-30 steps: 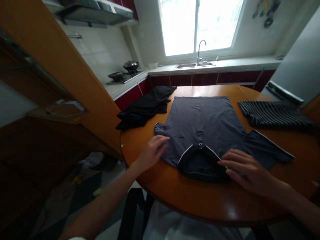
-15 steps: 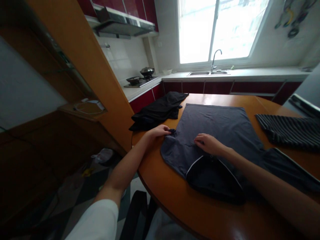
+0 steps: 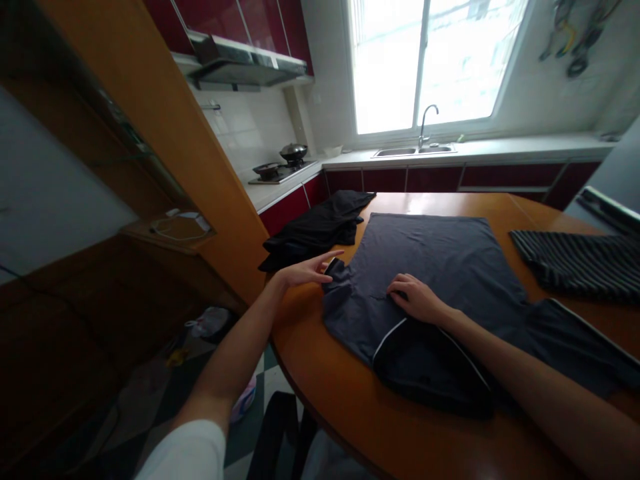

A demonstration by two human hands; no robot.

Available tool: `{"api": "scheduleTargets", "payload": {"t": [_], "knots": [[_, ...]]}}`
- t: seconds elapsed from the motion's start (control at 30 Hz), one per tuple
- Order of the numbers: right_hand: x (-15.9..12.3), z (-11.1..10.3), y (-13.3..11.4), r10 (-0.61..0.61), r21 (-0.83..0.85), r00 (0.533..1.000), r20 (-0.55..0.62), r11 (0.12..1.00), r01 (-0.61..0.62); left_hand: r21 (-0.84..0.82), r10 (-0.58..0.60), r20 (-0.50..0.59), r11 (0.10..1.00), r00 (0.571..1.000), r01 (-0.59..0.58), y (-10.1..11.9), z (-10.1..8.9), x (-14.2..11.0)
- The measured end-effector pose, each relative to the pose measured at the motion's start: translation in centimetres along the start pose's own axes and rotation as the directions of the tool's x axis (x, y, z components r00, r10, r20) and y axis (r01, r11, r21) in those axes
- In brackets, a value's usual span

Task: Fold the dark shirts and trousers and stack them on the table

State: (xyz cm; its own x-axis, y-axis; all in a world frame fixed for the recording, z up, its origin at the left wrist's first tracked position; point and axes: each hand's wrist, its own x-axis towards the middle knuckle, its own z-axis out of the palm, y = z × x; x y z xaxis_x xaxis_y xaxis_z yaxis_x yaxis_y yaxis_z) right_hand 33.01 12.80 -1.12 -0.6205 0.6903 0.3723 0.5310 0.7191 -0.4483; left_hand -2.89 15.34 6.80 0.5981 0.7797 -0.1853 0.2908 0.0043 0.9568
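A dark grey shirt (image 3: pixel 425 247) lies spread on the wooden table, its black-lined neck opening with white piping toward me. At its left sleeve, my left hand (image 3: pixel 306 271) has its index finger and thumb spread apart around the cuff (image 3: pixel 334 266); whether other fingers touch the cloth is hard to see. My right hand (image 3: pixel 414 297) rests on the shirt just above the neck opening, fingers curled together against the fabric at a small wrinkle. The other sleeve (image 3: pixel 575 333) stretches out to the right, partly behind my right forearm.
Black garments (image 3: pixel 315 230) lie heaped at the table's left edge. A striped dark garment (image 3: pixel 580 263) lies on the right. The round table (image 3: pixel 320 393) curves in front of me, with a black chair part (image 3: pixel 275 427) below. Behind are a sink (image 3: pixel 397 153) and a stove (image 3: pixel 285 173).
My left hand has opened from a pinch on the sleeve cuff and shifted slightly left and down. My right hand stays at nearly the same spot on the shirt. The view has tilted a little.
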Motion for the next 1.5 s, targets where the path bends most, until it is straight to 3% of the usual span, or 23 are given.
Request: {"api": "scheduleTargets", "payload": {"t": [0.1, 0.2, 0.3, 0.37, 0.43, 0.53, 0.63, 0.77, 0.97, 1.1, 1.2, 1.27, 1.37, 1.43, 1.5], "knots": [[0.1, 0.1, 0.1, 0.004, 0.008, 1.000, -0.004, 1.000, -0.004, 0.298, 0.103, -0.165, 0.953, 0.981, -0.050, 0.4, -0.7, 0.2], [0.2, 0.1, 0.0, 0.007, 0.011, 1.000, -0.004, 1.000, -0.007, 0.567, 0.171, -0.300, 0.823, 0.938, 0.031, 0.3, -0.7, 0.5], [0.3, 0.1, 0.1, 0.014, 0.032, 1.000, 0.001, 0.999, -0.014, 0.744, 0.251, -0.423, 0.645, 0.871, 0.176, -0.3, 1.3, 0.6], [0.3, 0.1, 0.1, 0.024, 0.039, 1.000, 0.007, 0.999, -0.024, 0.819, 0.337, -0.415, 0.544, 0.845, 0.185, -1.0, 3.7, 0.5], [0.3, 0.1, 0.3, 0.029, 0.040, 1.000, 0.010, 0.999, -0.029, 0.870, 0.369, -0.321, 0.478, 0.872, 0.118, -1.8, 6.3, 0.4], [0.4, 0.3, 0.4, 0.031, 0.046, 0.999, 0.008, 0.998, -0.031, 0.901, 0.275, -0.211, 0.426, 0.938, 0.078, -3.1, 8.7, 0.1], [0.4, 0.3, 0.4, 0.035, 0.063, 0.999, 0.001, 0.997, -0.035, 0.906, 0.176, -0.224, 0.401, 0.959, 0.138, -4.4, 8.9, -0.3], [0.6, 0.1, 0.3, 0.038, 0.076, 0.999, -0.006, 0.996, -0.038, 0.910, 0.172, -0.230, 0.387, 0.958, 0.149, -4.8, 8.2, -0.7], [0.8, 0.0, -0.1, 0.044, 0.081, 0.999, -0.032, 0.996, -0.042, 0.910, 0.323, -0.177, 0.415, 0.929, 0.029, -1.1, 10.3, 1.8], [1.4, -0.4, -0.2, 0.112, 0.218, 0.993, -0.024, 0.970, -0.104, 0.835, 0.358, -0.069, 0.531, 0.931, -0.142, 1.0, 12.2, 7.0], [2.0, -1.5, 0.3, 0.254, 0.422, 0.967, -0.019, 0.879, -0.223, 0.690, 0.434, -0.072, 0.672, 0.898, -0.269, 2.1, 13.5, 11.2], [2.5, -2.5, 1.0, 0.383, 0.527, 0.920, -0.085, 0.800, -0.285, 0.542, 0.465, -0.191, 0.784, 0.864, -0.302, 2.6, 14.4, 13.3], [3.0, -3.8, 1.8, 0.618, 0.692, 0.767, -0.176, 0.631, -0.350, 0.286, 0.408, -0.416, 0.907, 0.813, -0.309, 2.8, 15.4, 14.8], [3.2, -4.3, 2.1, 0.734, 0.799, 0.660, -0.159, 0.488, -0.351, 0.136, 0.359, -0.492, 0.931, 0.793, -0.338, 2.5, 15.8, 14.9], [3.1, -4.2, 2.1, 0.788, 0.865, 0.600, -0.135, 0.390, -0.317, -0.005, 0.326, -0.499, 0.926, 0.803, -0.378, 2.0, 15.9, 14.6]]}}
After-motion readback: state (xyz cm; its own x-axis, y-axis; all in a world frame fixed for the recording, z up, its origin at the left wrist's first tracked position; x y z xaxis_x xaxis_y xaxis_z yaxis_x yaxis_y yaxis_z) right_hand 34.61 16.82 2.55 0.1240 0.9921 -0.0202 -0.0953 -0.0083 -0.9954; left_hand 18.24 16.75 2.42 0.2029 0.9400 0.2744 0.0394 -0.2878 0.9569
